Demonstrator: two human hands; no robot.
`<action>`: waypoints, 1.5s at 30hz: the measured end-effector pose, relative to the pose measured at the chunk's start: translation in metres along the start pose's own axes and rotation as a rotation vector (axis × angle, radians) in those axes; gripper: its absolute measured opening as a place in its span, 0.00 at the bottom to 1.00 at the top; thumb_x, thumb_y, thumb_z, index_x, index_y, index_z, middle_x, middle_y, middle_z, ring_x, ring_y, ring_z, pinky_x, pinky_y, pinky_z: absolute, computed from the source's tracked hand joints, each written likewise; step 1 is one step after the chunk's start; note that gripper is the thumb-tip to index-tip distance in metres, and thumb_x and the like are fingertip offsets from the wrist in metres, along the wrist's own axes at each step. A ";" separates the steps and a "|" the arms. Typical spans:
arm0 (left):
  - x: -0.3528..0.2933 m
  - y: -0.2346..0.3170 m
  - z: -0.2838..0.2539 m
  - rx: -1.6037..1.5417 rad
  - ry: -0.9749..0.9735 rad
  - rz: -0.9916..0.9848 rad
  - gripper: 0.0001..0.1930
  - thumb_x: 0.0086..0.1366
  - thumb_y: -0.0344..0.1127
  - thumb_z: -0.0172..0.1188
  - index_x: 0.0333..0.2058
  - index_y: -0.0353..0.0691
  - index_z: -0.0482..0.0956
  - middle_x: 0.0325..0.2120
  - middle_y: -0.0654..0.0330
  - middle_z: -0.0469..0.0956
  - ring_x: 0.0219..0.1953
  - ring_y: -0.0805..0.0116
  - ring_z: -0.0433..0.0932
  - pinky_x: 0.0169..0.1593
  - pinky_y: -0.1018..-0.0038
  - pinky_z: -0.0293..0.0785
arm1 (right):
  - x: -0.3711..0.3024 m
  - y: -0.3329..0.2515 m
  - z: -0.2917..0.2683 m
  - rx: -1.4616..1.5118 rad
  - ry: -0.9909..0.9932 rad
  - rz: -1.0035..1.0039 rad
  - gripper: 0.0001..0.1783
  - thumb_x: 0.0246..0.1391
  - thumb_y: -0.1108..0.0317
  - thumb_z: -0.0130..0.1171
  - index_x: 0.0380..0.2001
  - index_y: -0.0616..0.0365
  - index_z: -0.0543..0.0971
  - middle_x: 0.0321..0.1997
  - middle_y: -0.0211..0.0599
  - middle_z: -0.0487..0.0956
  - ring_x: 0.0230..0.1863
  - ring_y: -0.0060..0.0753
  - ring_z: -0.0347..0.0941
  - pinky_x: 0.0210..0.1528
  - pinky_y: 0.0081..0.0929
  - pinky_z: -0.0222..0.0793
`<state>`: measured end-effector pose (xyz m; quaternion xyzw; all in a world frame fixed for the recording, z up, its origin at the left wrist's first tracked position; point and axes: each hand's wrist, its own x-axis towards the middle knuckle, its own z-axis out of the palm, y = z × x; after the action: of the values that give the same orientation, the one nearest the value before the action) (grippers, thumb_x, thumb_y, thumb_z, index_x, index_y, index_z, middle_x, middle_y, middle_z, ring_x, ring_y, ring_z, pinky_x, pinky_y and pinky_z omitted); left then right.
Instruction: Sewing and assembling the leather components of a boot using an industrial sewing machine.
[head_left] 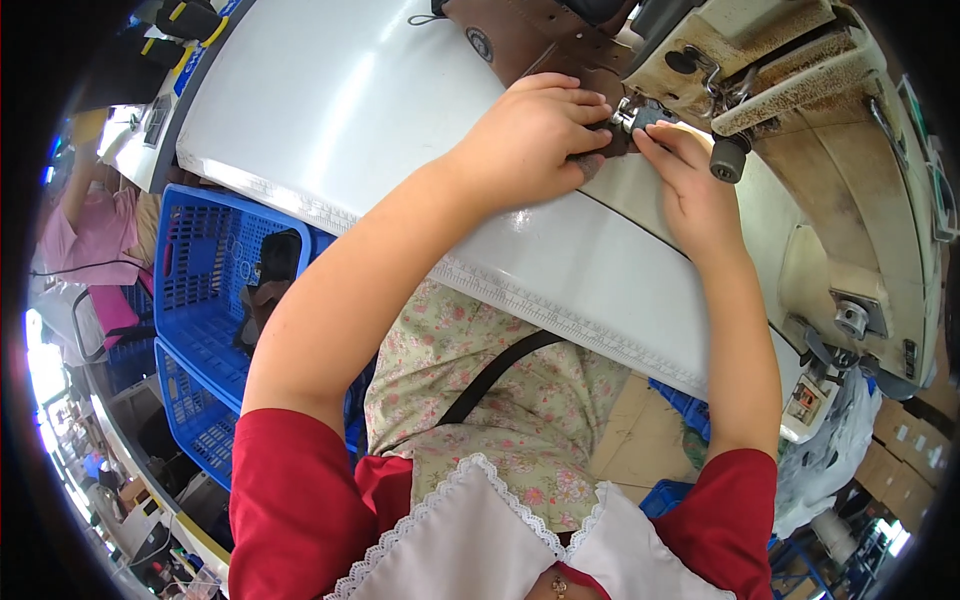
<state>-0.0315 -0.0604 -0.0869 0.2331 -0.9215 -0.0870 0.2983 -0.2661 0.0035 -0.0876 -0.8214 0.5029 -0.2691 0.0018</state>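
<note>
A brown leather piece (520, 38) with punched holes and a round emblem lies on the white sewing table, under the head of a sewing machine (835, 180). My left hand (535, 140) is closed on the leather's near edge, fingers bent beside the metal presser foot (622, 116). Part of the leather is hidden under that hand. From the other side my right hand (692, 180) reaches in, its fingertips together against a small grey block (652, 118) next to the presser foot. What those fingertips grip, if anything, is hidden.
The white table (330, 80) has a ruler strip (540, 292) along its near edge. Blue plastic baskets (200, 290) stand at the left, with dark pieces inside. A black knob (729, 158) juts from the machine near my right wrist. Another person in pink (95, 225) is at far left.
</note>
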 end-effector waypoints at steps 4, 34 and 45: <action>0.002 -0.008 -0.002 -0.020 -0.044 0.028 0.13 0.57 0.34 0.65 0.41 0.36 0.86 0.50 0.54 0.81 0.58 0.60 0.75 0.66 0.60 0.63 | -0.001 -0.001 0.005 0.003 0.017 0.009 0.26 0.45 0.82 0.53 0.48 0.51 0.83 0.49 0.42 0.80 0.52 0.49 0.75 0.55 0.40 0.71; 0.013 -0.032 0.001 -0.146 -0.057 0.073 0.18 0.52 0.27 0.61 0.43 0.35 0.85 0.52 0.52 0.80 0.59 0.58 0.74 0.72 0.55 0.54 | 0.006 -0.010 0.003 -0.080 0.029 -0.016 0.23 0.46 0.82 0.54 0.48 0.56 0.82 0.46 0.39 0.80 0.45 0.49 0.76 0.47 0.40 0.73; 0.013 -0.030 0.004 -0.118 -0.043 0.070 0.19 0.51 0.26 0.59 0.44 0.36 0.85 0.51 0.53 0.80 0.59 0.57 0.74 0.71 0.52 0.55 | 0.005 -0.008 0.005 -0.136 0.016 -0.015 0.24 0.47 0.80 0.54 0.50 0.55 0.81 0.48 0.39 0.80 0.43 0.50 0.76 0.45 0.42 0.74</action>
<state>-0.0316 -0.0927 -0.0928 0.1810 -0.9284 -0.1359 0.2947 -0.2553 0.0022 -0.0872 -0.8212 0.5137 -0.2411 -0.0600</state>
